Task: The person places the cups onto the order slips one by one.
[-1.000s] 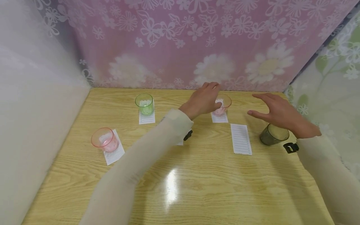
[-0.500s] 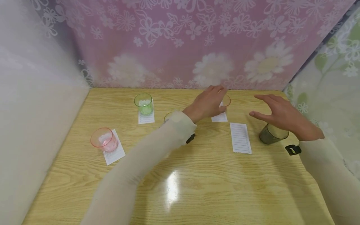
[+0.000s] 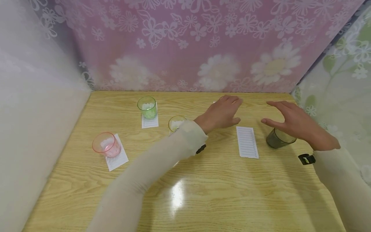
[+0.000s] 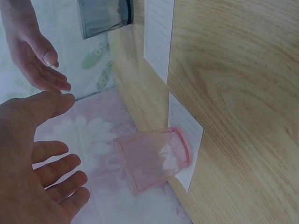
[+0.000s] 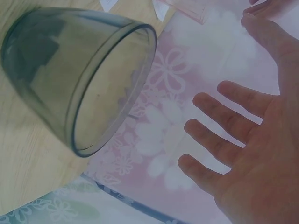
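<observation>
My left hand (image 3: 221,112) hovers palm-side over the back of the table, fingers spread and holding nothing. It hides most of a pink cup in the head view; the left wrist view shows that pink cup (image 4: 154,161) upright on a lined paper slip (image 4: 189,121), apart from the fingers. Over to the right, my right hand (image 3: 298,124) is held above a smoky grey cup (image 3: 278,139), fingers extended, thumb apart. In the right wrist view the grey cup (image 5: 46,70) looks bare inside, and the right hand's fingers (image 5: 210,109) are clear of it.
A lined paper slip (image 3: 247,142) lies between the hands. Leftward are a yellow-rimmed cup (image 3: 175,124), partly behind the left sleeve, a green cup (image 3: 147,111) and a pink-red cup (image 3: 107,146), each with white bits inside. A flowered pink cloth (image 3: 185,48) borders the table's back.
The left hand has shifted right and slightly nearer, covering the pink cup behind it and uncovering the yellow-rimmed cup. My right hand has drifted a little right and down. The cups stay put.
</observation>
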Demonstrator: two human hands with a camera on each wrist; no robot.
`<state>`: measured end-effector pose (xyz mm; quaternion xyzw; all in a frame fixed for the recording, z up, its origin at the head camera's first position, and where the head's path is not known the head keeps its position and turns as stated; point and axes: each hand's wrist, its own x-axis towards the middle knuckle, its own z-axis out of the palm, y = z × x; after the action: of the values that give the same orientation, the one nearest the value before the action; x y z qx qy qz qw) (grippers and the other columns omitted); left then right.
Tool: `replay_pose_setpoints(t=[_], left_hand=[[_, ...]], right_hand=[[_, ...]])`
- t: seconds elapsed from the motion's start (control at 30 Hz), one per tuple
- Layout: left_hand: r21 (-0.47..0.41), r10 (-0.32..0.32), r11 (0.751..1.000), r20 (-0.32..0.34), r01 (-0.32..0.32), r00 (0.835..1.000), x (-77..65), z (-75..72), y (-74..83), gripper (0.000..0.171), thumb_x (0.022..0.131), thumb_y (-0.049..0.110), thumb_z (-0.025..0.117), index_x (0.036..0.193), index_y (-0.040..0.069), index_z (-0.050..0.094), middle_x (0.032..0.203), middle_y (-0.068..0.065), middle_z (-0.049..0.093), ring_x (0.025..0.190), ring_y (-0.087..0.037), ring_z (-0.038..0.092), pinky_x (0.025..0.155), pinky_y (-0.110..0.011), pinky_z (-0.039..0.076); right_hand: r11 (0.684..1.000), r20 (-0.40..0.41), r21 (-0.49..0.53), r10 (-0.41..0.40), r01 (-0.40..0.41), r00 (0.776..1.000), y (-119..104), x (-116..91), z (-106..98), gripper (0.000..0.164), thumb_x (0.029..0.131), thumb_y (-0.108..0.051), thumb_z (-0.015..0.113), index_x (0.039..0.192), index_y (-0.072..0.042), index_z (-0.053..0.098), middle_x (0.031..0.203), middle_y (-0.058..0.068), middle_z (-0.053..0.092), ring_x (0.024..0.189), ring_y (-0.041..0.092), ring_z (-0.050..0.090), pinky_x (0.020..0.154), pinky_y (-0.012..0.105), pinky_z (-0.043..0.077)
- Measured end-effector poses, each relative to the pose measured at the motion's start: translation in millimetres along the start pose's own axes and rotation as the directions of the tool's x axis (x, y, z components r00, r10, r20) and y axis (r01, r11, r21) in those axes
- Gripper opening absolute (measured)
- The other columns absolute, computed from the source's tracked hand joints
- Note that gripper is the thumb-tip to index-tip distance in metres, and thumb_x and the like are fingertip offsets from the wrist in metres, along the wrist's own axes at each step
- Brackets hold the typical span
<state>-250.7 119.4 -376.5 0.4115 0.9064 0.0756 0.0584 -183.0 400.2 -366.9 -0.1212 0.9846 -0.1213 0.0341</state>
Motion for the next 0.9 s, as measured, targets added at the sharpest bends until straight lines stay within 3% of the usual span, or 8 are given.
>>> replay_pose_setpoints(t=[0.37, 0.9], left_hand=[[-0.018, 0.029, 0.999, 0.026, -0.029, 0.999, -0.8, 9.5, 14.5, 0.074, 0.113, 0.046, 0.057, 0.174, 0.018, 0.027, 0.179, 0.001, 0.031, 0.166, -0.017, 0.030, 0.127, -0.030, 0.040], [-0.058, 0.037, 0.998, 0.080, -0.032, 0.996, -4.8, 22.4, 24.5, 0.074, 0.112, 0.049, 0.058, 0.174, 0.021, 0.028, 0.179, 0.004, 0.032, 0.164, -0.016, 0.032, 0.129, -0.028, 0.037]], right_hand=[[1.000, 0.011, -0.016, 0.018, -0.018, 1.000, 9.4, -7.3, 5.1, 0.084, 0.104, -0.046, 0.075, 0.164, 0.002, 0.042, 0.159, 0.039, 0.045, 0.140, 0.063, 0.045, 0.106, 0.080, 0.040], [0.999, 0.011, -0.004, 0.033, -0.033, 0.999, 15.0, -15.3, 9.3, 0.084, 0.104, -0.045, 0.074, 0.165, 0.002, 0.041, 0.160, 0.039, 0.044, 0.141, 0.062, 0.043, 0.105, 0.080, 0.040]])
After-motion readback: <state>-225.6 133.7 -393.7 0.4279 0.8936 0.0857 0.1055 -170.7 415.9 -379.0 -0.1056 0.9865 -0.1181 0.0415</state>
